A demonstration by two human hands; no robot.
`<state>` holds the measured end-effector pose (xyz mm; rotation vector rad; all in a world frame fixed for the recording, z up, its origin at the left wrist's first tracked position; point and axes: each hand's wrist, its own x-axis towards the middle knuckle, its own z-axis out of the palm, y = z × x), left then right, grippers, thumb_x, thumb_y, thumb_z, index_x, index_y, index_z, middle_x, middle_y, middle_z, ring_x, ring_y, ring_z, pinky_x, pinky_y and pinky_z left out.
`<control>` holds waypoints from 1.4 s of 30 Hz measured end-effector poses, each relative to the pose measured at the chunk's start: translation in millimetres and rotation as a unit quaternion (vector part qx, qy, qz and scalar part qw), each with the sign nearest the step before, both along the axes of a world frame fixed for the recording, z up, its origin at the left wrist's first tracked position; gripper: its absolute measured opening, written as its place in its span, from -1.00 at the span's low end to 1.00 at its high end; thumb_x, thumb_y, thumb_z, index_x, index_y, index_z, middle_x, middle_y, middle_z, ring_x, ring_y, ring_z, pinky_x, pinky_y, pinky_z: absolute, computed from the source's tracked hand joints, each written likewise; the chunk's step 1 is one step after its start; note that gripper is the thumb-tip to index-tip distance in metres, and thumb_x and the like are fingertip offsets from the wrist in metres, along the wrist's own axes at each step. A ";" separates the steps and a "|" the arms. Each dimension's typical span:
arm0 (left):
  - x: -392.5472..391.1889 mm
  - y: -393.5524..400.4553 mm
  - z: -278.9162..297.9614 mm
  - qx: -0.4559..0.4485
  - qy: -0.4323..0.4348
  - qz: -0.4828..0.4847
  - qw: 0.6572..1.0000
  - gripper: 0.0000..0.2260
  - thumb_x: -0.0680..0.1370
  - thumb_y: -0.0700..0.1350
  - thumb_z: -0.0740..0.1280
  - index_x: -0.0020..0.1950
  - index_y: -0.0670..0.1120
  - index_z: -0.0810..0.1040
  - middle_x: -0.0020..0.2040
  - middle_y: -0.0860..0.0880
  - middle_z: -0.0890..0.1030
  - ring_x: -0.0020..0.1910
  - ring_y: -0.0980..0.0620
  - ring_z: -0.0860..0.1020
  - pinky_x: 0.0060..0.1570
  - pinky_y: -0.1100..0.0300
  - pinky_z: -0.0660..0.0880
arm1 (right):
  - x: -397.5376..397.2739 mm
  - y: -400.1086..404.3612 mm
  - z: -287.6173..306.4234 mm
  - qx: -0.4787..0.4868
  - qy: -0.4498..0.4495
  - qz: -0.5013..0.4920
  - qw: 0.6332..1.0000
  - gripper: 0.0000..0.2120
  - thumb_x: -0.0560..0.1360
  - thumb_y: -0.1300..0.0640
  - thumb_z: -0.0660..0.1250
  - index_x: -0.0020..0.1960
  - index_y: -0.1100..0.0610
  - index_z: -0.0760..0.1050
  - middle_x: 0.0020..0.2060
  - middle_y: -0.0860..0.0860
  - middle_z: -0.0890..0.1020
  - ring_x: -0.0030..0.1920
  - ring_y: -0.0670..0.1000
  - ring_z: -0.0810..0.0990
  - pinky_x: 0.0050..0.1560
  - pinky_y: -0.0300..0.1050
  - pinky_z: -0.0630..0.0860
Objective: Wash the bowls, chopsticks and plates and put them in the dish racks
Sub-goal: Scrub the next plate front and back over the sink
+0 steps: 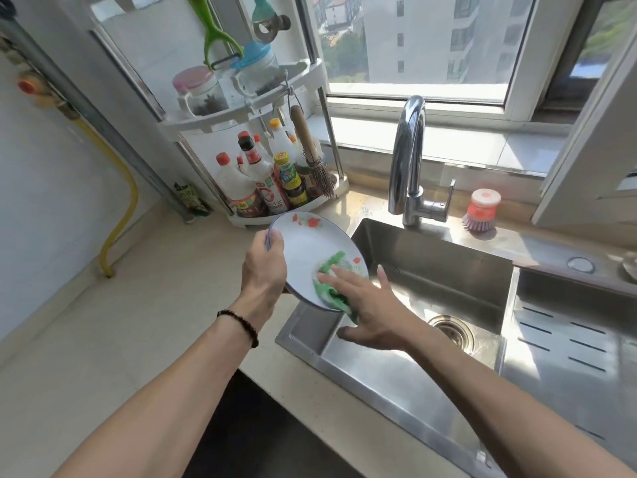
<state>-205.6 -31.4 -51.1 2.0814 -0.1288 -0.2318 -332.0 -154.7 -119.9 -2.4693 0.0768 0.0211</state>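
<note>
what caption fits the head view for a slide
Left hand holds a plate while right hand wipes it with a green cloth.

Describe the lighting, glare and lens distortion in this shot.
Head view: strong daylight from the window blows out the sill and throws bright glare on the sink walls and drainboard; the faucet shows specular highlights; the wide-angle lens bows the window frame and stretches both forearms; the plate and cloth look slightly soft.

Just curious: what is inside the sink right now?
The sink shows only its drain; no dishes visible. The plate and right hand cover its near-left corner.
</note>
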 end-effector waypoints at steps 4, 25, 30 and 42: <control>-1.8 -4.1 -0.9 0.014 -0.034 0.016 0.999 -0.73 0.70 0.09 0.05 0.06 0.03 0.49 -0.09 -0.02 0.57 -0.11 -0.04 0.53 -0.13 0.05 0.49 | -1.6 16.3 10.5 0.090 -0.003 0.009 0.996 -0.16 0.48 -0.01 0.44 0.61 -0.16 0.05 0.62 -0.02 0.05 0.60 -0.03 -0.01 0.52 0.01 -0.36; 22.3 14.1 10.9 -0.084 0.148 0.003 0.985 -0.70 0.70 0.13 0.13 0.16 0.02 0.58 -0.02 -0.12 0.70 -0.13 -0.13 0.68 -0.30 0.06 0.61 | 3.2 1.7 1.1 0.009 -0.105 0.015 0.994 -0.36 0.50 0.13 0.40 0.51 -0.19 0.30 0.51 -0.06 0.36 0.55 -0.05 0.21 0.55 0.14 -0.32; 20.8 11.9 19.3 -0.126 0.187 0.025 0.974 -0.69 0.62 0.10 0.30 0.21 -0.09 0.57 0.03 -0.15 0.68 -0.04 -0.17 0.67 -0.21 0.01 0.64 | 8.7 -2.9 -6.0 -0.102 -0.219 -0.056 0.969 -0.67 0.49 0.20 0.42 0.24 0.06 0.59 -0.04 0.07 0.65 -0.06 0.14 0.57 -0.05 0.03 0.59; -2.7 -5.4 11.9 -0.206 0.056 0.092 0.973 -0.67 0.71 -0.03 0.05 0.45 0.04 0.39 0.28 -0.12 0.56 0.21 -0.18 0.58 0.12 -0.22 0.60 | 27.0 12.2 21.0 0.010 -0.108 -0.022 0.994 -0.34 0.47 0.11 0.45 0.51 -0.17 0.33 0.47 -0.03 0.43 0.49 0.00 0.32 0.53 0.23 -0.01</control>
